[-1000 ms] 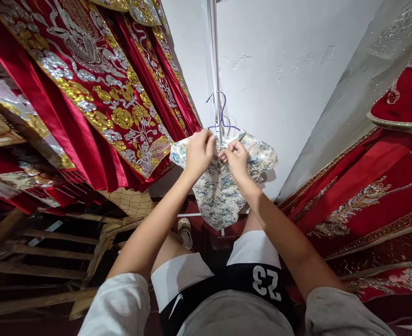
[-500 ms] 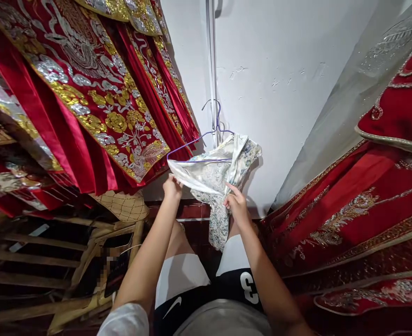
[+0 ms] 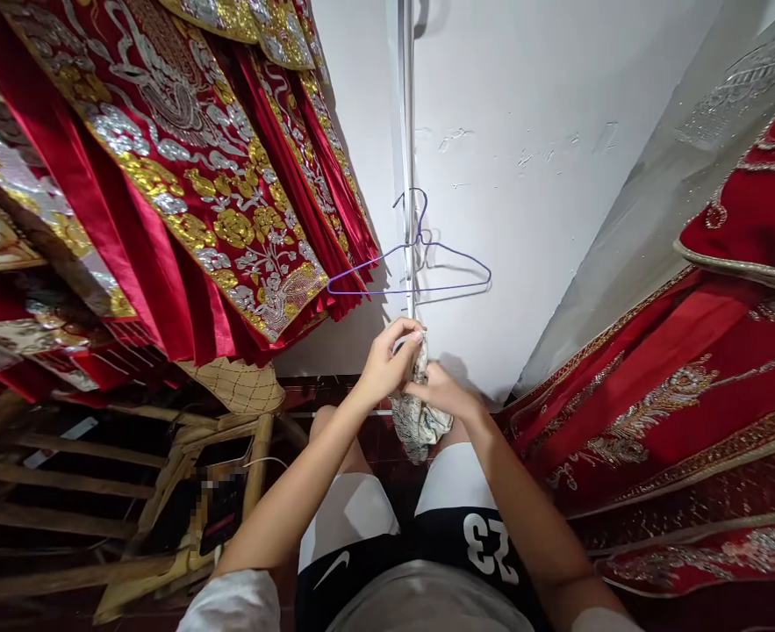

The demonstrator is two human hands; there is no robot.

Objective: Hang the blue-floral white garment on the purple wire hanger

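Observation:
A white floral garment [image 3: 419,425] hangs bunched between my two hands, just above my knees. My left hand [image 3: 391,358] is closed, pinching the cloth at its top between thumb and fingers. Lower and to the right, my right hand [image 3: 443,391] is closed around the gathered fabric. Above both hands, a bare purple hanger [image 3: 449,288] hangs on a thin metal pole [image 3: 408,114] by the wall. The garment is off the hanger, and most of its shape is lost in folds.
Red embroidered costumes [image 3: 229,219] hang at the left. More red beaded fabric [image 3: 690,386] fills the right side. A bamboo chair [image 3: 90,483] with a dark object on it stands at the lower left. The white wall [image 3: 505,105] rises straight ahead.
The floral garment has come off the purple hanger and is now bunched lower down. My left hand has moved right, close to my right hand.

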